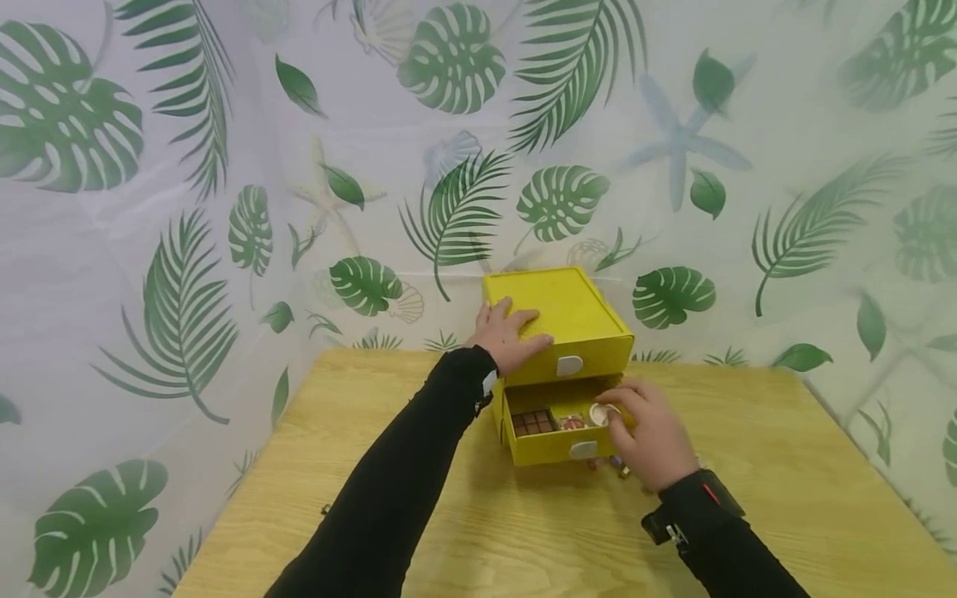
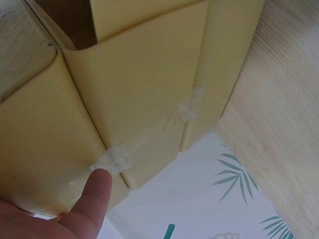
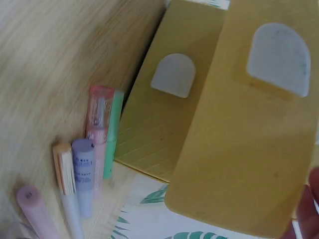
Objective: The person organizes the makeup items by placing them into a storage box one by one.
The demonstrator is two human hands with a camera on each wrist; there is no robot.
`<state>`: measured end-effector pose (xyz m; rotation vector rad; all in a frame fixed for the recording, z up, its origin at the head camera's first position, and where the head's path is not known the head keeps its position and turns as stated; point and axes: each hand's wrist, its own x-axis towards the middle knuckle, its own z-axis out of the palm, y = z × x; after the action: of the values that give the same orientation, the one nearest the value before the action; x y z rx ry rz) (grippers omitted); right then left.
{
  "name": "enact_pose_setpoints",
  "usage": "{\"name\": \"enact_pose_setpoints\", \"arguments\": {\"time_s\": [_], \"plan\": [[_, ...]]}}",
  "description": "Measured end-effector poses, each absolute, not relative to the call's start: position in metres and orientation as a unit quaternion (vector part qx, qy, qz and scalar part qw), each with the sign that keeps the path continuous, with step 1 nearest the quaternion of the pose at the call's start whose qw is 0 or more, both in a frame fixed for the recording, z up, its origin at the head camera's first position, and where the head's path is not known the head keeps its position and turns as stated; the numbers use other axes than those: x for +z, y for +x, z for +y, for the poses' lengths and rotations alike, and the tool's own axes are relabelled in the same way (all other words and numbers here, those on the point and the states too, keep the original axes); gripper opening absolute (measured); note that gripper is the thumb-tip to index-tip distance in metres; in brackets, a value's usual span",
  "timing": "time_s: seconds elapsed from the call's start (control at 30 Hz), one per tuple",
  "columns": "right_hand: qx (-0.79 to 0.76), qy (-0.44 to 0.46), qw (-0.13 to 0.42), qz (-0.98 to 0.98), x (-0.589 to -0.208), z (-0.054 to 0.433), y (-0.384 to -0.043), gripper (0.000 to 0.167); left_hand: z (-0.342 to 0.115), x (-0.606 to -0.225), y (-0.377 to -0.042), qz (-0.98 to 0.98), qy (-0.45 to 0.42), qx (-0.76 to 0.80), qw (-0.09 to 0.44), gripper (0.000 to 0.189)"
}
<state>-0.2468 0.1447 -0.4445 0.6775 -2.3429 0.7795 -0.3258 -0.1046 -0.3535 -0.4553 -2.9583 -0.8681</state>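
Note:
A yellow drawer box (image 1: 553, 307) stands at the back of the table. Its pulled-out drawer (image 1: 546, 453) holds a brown palette with a grid of squares (image 1: 533, 422) and a small red-and-white item (image 1: 571, 422). My left hand (image 1: 508, 336) rests with spread fingers on the box's top left edge; in the left wrist view one finger (image 2: 94, 199) lies against the taped yellow side. Over the drawer's right end, my right hand (image 1: 654, 432) pinches a small round white object (image 1: 598, 414), whose kind is unclear. Fingertips (image 3: 304, 214) show at the right wrist view's edge.
White tab handles (image 3: 174, 74) are on the drawer fronts. Beside the box lie several slim cosmetic tubes, among them a lavender one (image 3: 83, 169), a green one (image 3: 113, 134) and a pink one (image 3: 37, 209). A leaf-patterned cloth (image 1: 449, 208) hangs behind the wooden table (image 1: 359, 415).

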Motion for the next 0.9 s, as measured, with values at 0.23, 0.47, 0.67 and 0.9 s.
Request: {"name": "enact_pose_setpoints", "arguments": {"time_s": [0.23,0.47,0.67,0.9], "plan": [[0.307,0.253,0.352,-0.847,-0.452,0.144,-0.223,0.026,-0.108,-0.352,-0.328,-0.949,-0.144,-0.281,0.012,0.067],[0.310,0.248,0.296,-0.869,-0.472,0.134,-0.210,0.027,-0.108,-0.353,-0.328,-0.951,-0.138,-0.277,0.010,0.068],[0.295,0.246,0.267,-0.884,-0.486,0.124,-0.210,0.032,-0.107,-0.355,-0.327,-0.951,-0.140,-0.275,0.010,0.067],[0.308,0.236,0.213,-0.897,-0.490,0.117,-0.224,0.043,-0.106,-0.353,-0.326,-0.949,-0.152,-0.275,0.013,0.066]]}}
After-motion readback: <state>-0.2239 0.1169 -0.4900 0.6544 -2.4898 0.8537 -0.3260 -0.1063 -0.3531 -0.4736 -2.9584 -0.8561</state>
